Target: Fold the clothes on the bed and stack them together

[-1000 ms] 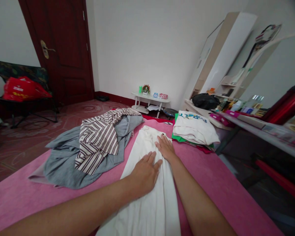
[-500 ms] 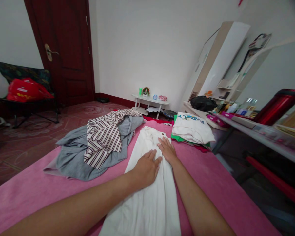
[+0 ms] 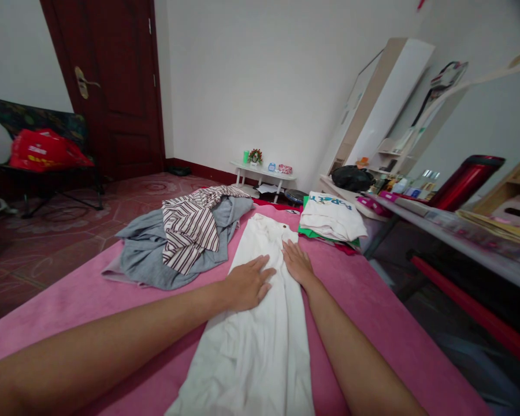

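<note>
Your left hand [image 3: 247,283] lies flat on the white garment [image 3: 260,346], fingers stretched and a little spread, holding nothing. Your right hand [image 3: 298,264] is flat as well, just beside it near the garment's right edge, fingers straight and empty. The garment runs lengthwise from the lower centre of the frame to the middle, on the pink bedspread [image 3: 372,323], with its buttoned end farthest from you.

Soft folds show in the cloth near you, so a palm dragged unevenly would likely press them in rather than clear them. Your left forearm crosses the garment's left edge and could pull it askew. The striped shirt [image 3: 190,228] and grey garment [image 3: 147,254] are heaped close to its upper left and could snag it. The folded stack [image 3: 331,216], right of centre, sits near the bed's edge, where a wide sweep might knock it off.
</note>
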`<state>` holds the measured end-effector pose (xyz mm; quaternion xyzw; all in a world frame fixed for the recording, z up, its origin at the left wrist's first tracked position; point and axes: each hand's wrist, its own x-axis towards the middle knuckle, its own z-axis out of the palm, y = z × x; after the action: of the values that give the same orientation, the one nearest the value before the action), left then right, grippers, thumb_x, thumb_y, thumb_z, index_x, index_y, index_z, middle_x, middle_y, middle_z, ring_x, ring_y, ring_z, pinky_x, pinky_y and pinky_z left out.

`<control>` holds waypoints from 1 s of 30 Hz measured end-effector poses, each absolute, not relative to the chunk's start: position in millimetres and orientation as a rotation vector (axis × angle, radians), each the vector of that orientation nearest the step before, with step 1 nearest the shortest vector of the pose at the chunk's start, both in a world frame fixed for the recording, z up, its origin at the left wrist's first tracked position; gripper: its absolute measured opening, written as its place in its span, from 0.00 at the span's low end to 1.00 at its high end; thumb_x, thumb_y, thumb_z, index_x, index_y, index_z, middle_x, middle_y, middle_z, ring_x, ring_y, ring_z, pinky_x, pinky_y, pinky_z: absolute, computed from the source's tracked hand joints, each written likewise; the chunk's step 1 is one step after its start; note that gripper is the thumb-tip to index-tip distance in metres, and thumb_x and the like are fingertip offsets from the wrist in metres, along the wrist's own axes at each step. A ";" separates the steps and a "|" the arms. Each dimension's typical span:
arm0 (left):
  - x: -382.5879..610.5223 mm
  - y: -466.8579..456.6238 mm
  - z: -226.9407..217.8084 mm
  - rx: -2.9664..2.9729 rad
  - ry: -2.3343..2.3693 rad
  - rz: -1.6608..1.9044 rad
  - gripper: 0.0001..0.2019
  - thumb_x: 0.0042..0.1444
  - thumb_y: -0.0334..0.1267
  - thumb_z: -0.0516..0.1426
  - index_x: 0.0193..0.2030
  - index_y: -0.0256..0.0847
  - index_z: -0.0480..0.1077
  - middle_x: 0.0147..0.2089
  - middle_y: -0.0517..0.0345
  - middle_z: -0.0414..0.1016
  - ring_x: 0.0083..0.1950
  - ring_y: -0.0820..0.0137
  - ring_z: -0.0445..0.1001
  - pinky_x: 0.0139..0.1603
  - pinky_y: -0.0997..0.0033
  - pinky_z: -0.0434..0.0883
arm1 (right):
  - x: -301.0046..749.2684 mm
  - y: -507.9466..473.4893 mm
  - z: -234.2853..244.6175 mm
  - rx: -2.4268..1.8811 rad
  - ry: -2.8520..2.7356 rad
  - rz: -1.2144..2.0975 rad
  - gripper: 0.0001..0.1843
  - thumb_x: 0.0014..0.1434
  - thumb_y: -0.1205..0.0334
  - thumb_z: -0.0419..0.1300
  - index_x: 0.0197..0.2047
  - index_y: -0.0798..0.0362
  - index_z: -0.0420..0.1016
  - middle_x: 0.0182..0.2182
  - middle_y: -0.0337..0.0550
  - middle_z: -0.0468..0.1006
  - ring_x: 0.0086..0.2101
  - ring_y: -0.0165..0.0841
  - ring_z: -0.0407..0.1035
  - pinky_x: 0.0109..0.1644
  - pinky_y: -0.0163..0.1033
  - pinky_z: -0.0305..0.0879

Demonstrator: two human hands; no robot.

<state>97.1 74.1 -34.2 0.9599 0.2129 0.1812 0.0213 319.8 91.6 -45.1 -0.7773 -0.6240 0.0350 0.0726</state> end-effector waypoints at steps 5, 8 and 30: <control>55.1 58.9 -25.5 2.949 0.499 0.399 0.23 0.65 0.41 0.45 0.65 0.36 0.57 0.69 0.43 0.54 0.69 0.59 0.54 0.65 0.60 0.59 | 310.2 57.7 -41.0 -2.274 -1.986 0.099 0.31 0.68 0.51 0.33 0.69 0.53 0.47 0.69 0.41 0.40 0.67 0.41 0.36 0.68 0.54 0.37; 31.9 47.6 -12.6 2.909 0.408 0.305 0.23 0.64 0.36 0.46 0.65 0.37 0.57 0.68 0.45 0.56 0.67 0.62 0.57 0.65 0.64 0.60 | 304.8 26.9 -44.6 -2.184 -2.050 0.100 0.31 0.67 0.52 0.36 0.70 0.56 0.45 0.69 0.45 0.42 0.66 0.42 0.39 0.68 0.55 0.39; 19.5 20.8 43.9 2.012 0.332 0.093 0.29 0.47 0.28 0.56 0.59 0.41 0.62 0.49 0.53 0.73 0.48 0.64 0.72 0.46 0.70 0.68 | 227.5 -74.6 22.7 -1.387 -0.992 1.057 0.09 0.48 0.56 0.63 0.30 0.51 0.72 0.20 0.36 0.73 0.19 0.28 0.64 0.21 0.30 0.57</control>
<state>19.5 20.8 43.9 0.8401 0.1385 0.0387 0.5230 227.5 -74.6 22.7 -0.5829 -0.4170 0.4443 0.5375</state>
